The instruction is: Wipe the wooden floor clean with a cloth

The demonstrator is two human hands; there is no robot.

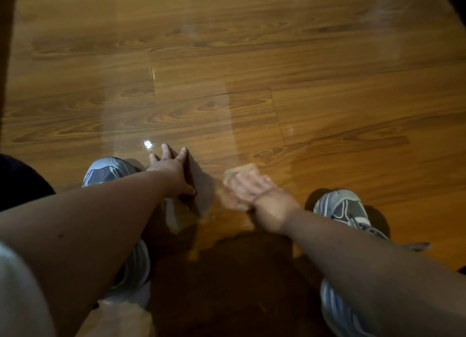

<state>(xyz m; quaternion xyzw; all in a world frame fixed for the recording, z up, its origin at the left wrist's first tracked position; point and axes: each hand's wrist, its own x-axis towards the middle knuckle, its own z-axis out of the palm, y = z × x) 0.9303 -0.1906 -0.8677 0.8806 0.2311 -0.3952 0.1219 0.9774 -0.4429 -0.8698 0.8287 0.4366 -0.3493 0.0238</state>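
Fingers (261, 181) of right hand (252, 189) flat, blurred, pressing pale cloth (239, 171) on wooden floor (277, 59) just beside left hand (171, 170), splayed, holding nothing. Wet sheen (176, 109) beyond left hand looks already wiped; boards farther out likely left to do.

The right hand (252, 189) is smeared with motion blur, so its fingers (254, 182) run together and we can't pick them apart cleanly. It covers most of the cloth (240, 172). We only get a pale, fuzzy edge poking out past the fingertips, so no telling its full shape or weave. The left forearm (88, 223) hides the back of the left shoe (106, 171), and the right forearm (365, 266) cuts across the heel of the right shoe (340, 206). Both arms run off the frame edges. A dark shape (20, 182) at the left edge is cropped and we honestly can't tell what it is. Same goes for the pale thing (121, 316) at the bottom edge. The sleeve (17, 299) in the lower left corner is just blur.
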